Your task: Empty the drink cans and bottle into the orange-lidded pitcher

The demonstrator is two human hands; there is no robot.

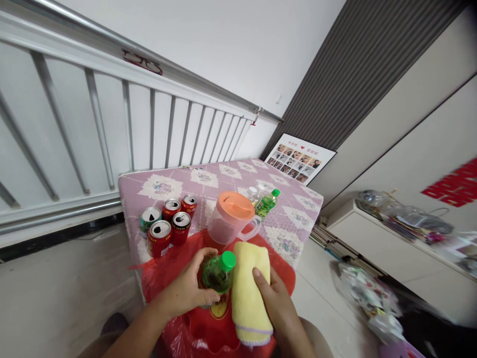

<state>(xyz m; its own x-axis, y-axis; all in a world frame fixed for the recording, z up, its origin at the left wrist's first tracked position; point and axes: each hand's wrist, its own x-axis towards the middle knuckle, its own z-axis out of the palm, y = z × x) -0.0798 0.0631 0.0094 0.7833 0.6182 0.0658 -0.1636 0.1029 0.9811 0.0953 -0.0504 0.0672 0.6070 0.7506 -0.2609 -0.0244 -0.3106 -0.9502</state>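
Observation:
My left hand [196, 283] is wrapped round a green bottle with a bright green cap [219, 272], held upright over a red plastic bag [167, 281]. Folded yellow cloth [250, 293] is in my right hand [274, 298], the thumb on top of it; its left edge is beside the bottle. Just beyond stands a clear pitcher with an orange lid [233, 214]. Several opened drink cans, red ones [160, 238] and a teal one [150, 219], stand to the left. Another green-capped bottle [267, 204] is behind the pitcher, near a clear bottle with a white cap [252, 193].
A pink flowered cloth [201, 177] covers the table. Behind it runs a white radiator [141, 124] with glasses [142, 62] on top. A photo board [298, 159] leans at the back. At right are a cabinet [372, 238] and plastic bags [368, 293] on the floor.

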